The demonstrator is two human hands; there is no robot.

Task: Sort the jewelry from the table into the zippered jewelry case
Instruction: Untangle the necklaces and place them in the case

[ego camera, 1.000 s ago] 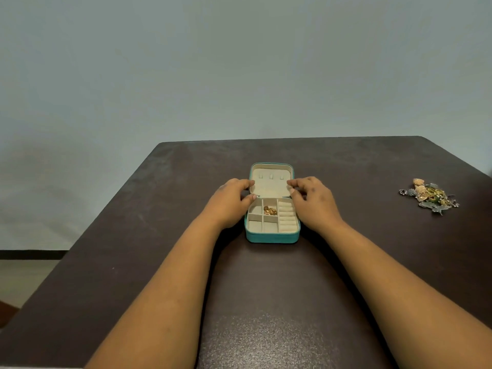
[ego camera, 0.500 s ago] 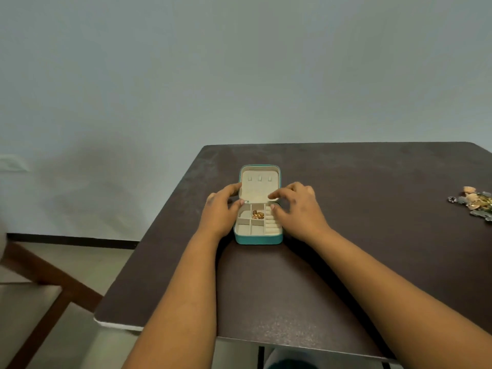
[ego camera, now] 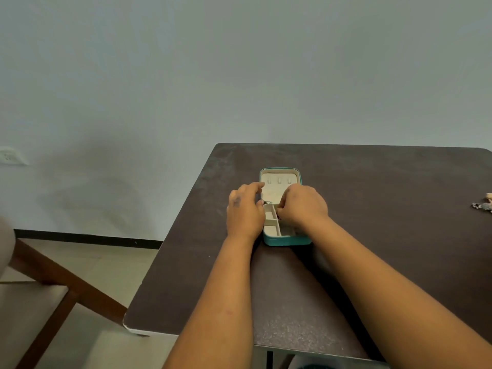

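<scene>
The teal zippered jewelry case (ego camera: 287,240) lies open on the dark table (ego camera: 372,235), its cream lid (ego camera: 278,181) flat on the far side. My left hand (ego camera: 245,211) rests against the case's left side, fingers stretched toward the lid. My right hand (ego camera: 303,206) is over the divided tray with fingers curled down into a middle compartment, pinching a small jewelry piece (ego camera: 278,216) that is mostly hidden. A heap of loose jewelry (ego camera: 483,205) lies at the table's far right, cut off by the frame edge.
The table's left edge and rounded front-left corner (ego camera: 127,323) are close to the case. A wooden chair (ego camera: 53,278) stands on the floor to the left. A wall socket (ego camera: 9,155) sits on the grey wall.
My right hand has moved from the lid's edge down over the compartments and curled its fingers in. My left hand stayed by the case. The view has swung left.
</scene>
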